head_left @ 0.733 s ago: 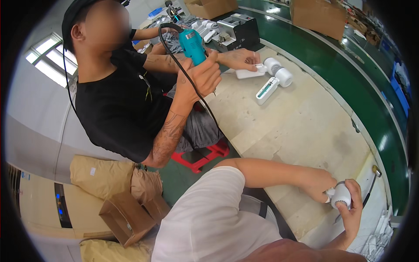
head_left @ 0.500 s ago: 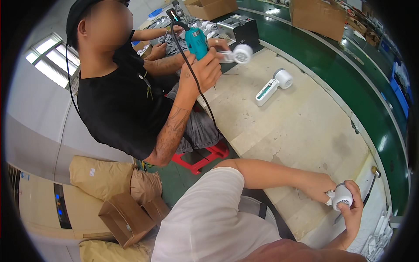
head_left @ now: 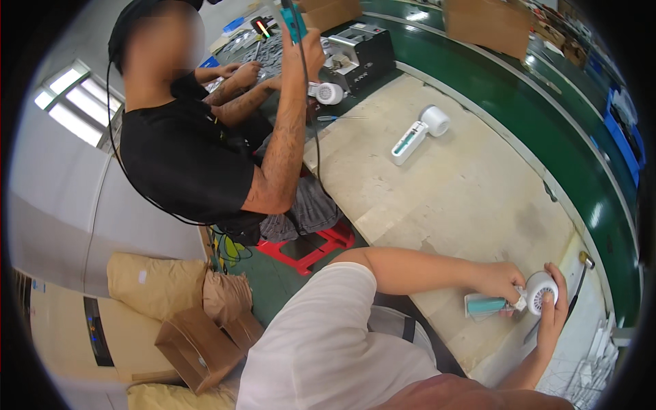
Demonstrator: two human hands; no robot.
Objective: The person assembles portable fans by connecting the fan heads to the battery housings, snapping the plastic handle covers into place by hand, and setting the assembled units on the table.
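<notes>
Both my hands are on a white handheld device with a round grilled head (head_left: 542, 292), low at the right over the table. My left hand (head_left: 500, 280) closes round the joint between head and handle. My right hand (head_left: 552, 311) cups the head's far side, fingers wrapped over its rim. Below my left hand, the handle shows a teal cylinder (head_left: 486, 305) inside what looks like an open or clear casing. A similar white device (head_left: 410, 142) lies farther up the table, its handle open with a teal strip inside.
Across the table corner, a co-worker in black holds up a teal power tool (head_left: 294, 24) and another white device (head_left: 329, 93). A black machine (head_left: 365, 58) stands behind. A dark-handled tool (head_left: 579, 283) lies at the right edge. Thin white parts (head_left: 593, 365) are heaped nearby.
The device in my hands has turned, so its grille and teal cylinder now show. The co-worker has raised the power tool and lowered the other white device.
</notes>
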